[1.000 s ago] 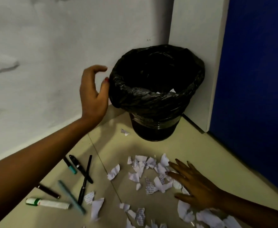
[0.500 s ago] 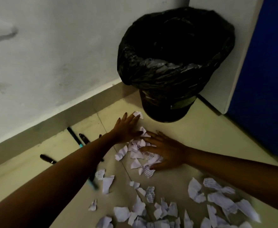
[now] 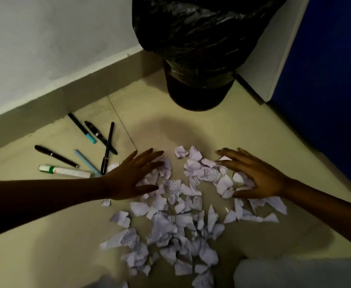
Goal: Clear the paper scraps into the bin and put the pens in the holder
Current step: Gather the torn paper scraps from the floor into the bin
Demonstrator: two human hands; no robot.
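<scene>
Both hands lie flat and spread, gripping nothing — the left hand [image 3: 133, 179] and right hand [image 3: 257, 179] bracket the paper scraps [image 3: 182, 206] strewn between and behind them. The bin [image 3: 199, 59] stands just beyond the fingertips; the pens [image 3: 91, 148] lie outside the left hand. Sweeping inward should heap the scraps tightly — loose edges would likely spill on lifting.

Dim, soft-shadowed view, blurred and warped at edges.
</scene>
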